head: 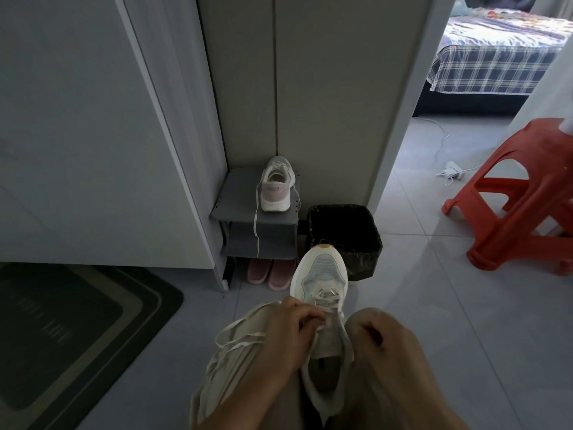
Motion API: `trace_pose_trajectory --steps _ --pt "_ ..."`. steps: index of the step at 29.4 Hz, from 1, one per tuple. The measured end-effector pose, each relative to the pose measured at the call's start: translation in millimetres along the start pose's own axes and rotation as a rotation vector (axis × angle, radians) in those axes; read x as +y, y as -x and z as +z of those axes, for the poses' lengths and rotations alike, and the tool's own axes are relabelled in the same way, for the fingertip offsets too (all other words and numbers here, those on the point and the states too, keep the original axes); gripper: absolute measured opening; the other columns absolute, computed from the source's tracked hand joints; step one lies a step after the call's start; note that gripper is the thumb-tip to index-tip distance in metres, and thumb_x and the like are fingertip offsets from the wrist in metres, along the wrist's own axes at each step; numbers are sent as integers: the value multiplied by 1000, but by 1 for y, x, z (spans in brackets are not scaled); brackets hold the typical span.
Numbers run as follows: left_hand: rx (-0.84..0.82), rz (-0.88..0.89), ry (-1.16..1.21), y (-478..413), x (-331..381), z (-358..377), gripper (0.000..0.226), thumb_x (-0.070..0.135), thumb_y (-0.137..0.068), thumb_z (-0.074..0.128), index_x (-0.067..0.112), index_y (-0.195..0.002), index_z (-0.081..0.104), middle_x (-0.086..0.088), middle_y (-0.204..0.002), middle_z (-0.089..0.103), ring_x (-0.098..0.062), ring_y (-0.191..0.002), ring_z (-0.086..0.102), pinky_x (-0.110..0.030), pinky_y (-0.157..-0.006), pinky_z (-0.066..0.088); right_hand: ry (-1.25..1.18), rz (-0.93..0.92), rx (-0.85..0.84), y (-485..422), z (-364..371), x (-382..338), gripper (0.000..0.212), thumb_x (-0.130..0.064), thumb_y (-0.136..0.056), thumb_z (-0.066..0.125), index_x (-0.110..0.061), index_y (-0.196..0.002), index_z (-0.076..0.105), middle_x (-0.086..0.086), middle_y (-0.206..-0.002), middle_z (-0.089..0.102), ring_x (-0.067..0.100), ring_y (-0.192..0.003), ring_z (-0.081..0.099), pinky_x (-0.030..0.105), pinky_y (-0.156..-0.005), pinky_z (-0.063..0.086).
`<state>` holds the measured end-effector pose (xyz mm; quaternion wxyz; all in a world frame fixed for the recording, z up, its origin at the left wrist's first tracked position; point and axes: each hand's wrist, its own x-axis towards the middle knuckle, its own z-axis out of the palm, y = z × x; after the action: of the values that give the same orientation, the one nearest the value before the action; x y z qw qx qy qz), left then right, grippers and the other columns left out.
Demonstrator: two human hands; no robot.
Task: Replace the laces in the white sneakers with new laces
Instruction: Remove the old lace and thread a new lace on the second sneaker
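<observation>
A white sneaker (322,274) lies on my lap, toe pointing away, with a lace crossed through its lowest eyelets. My left hand (285,333) pinches the lace (235,339) at the sneaker's left eyelets; the loose lace loops out to the left over my trouser leg. My right hand (381,342) sits at the shoe's right side with fingers curled; what it holds is hidden by the shoe's edge. The second white sneaker (276,187) stands heel toward me on a grey shoe rack (238,209), its lace hanging down over the front edge.
A black lined bin (344,234) stands right of the rack. Pink slippers (269,273) sit under the rack. A red plastic stool (521,197) is at the right, a dark doormat (62,330) at the left. White cabinet panels rise behind; a doorway shows a bed.
</observation>
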<state>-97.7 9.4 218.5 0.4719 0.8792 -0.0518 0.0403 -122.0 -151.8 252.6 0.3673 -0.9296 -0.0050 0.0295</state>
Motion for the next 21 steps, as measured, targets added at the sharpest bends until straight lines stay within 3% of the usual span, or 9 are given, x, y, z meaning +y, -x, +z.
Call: trace_pose_trajectory --steps 2,4,7,10,14,16,18,21 --pt "18 -32 31 2 2 3 17 8 -84 63 21 -90 72 17 -88 51 7 -82 52 -1 -76 36 153 -46 5 -15 0 1 9 -30 -91 52 -38 -94 55 -15 -88 46 3 -78 48 13 -68 38" --pt "18 -40 28 2 3 3 16 9 -86 61 20 -91 71 17 -90 50 6 -83 52 -2 -77 37 252 -105 -72 -28 6 4 25 -36 -92 50 -33 -116 51 -13 -97 42 3 -84 44 10 -74 38" --pt "46 -30 19 3 1 2 15 10 -87 60 19 -91 71 13 -90 54 5 -83 52 -3 -77 37 288 -230 -88 -35 4 -1 29 -38 -92 49 -33 -120 48 -11 -109 47 2 -87 45 6 -75 38" --pt "35 9 -52 3 2 1 16 14 -90 57 18 -99 70 11 -93 54 9 -82 49 0 -76 34 299 -327 -177 -40 5 -3 32 -32 -94 47 -34 -126 48 -10 -122 50 7 -102 54 12 -83 41" --pt "-48 97 -234 13 1 5 32 33 -86 56 24 -116 57 11 -102 44 0 -90 45 -4 -77 31 321 -360 -176 -47 6 -7 25 -34 -94 46 -28 -117 54 -10 -116 54 7 -97 54 6 -75 35" --pt "-53 208 -476 22 -4 12 58 46 -63 64 26 -115 49 10 -103 43 -8 -92 44 -15 -81 36 264 -327 -163 -49 9 -4 19 -34 -91 51 -27 -108 55 -12 -104 54 4 -86 52 6 -70 36" --pt "-23 304 -604 28 -10 22 77 41 -41 72 22 -112 46 6 -106 44 -11 -92 44 -21 -80 43 159 -266 -171 -50 14 2 12 -32 -88 57 -29 -97 49 -16 -90 51 5 -79 52 12 -73 44" --pt "32 341 -614 20 -13 29 71 30 -41 84 22 -101 47 3 -99 52 -14 -88 51 -23 -73 51 -13 -113 -273 -49 19 10 28 -22 -84 64 -34 -84 38 -17 -81 46 5 -75 50 21 -81 48"
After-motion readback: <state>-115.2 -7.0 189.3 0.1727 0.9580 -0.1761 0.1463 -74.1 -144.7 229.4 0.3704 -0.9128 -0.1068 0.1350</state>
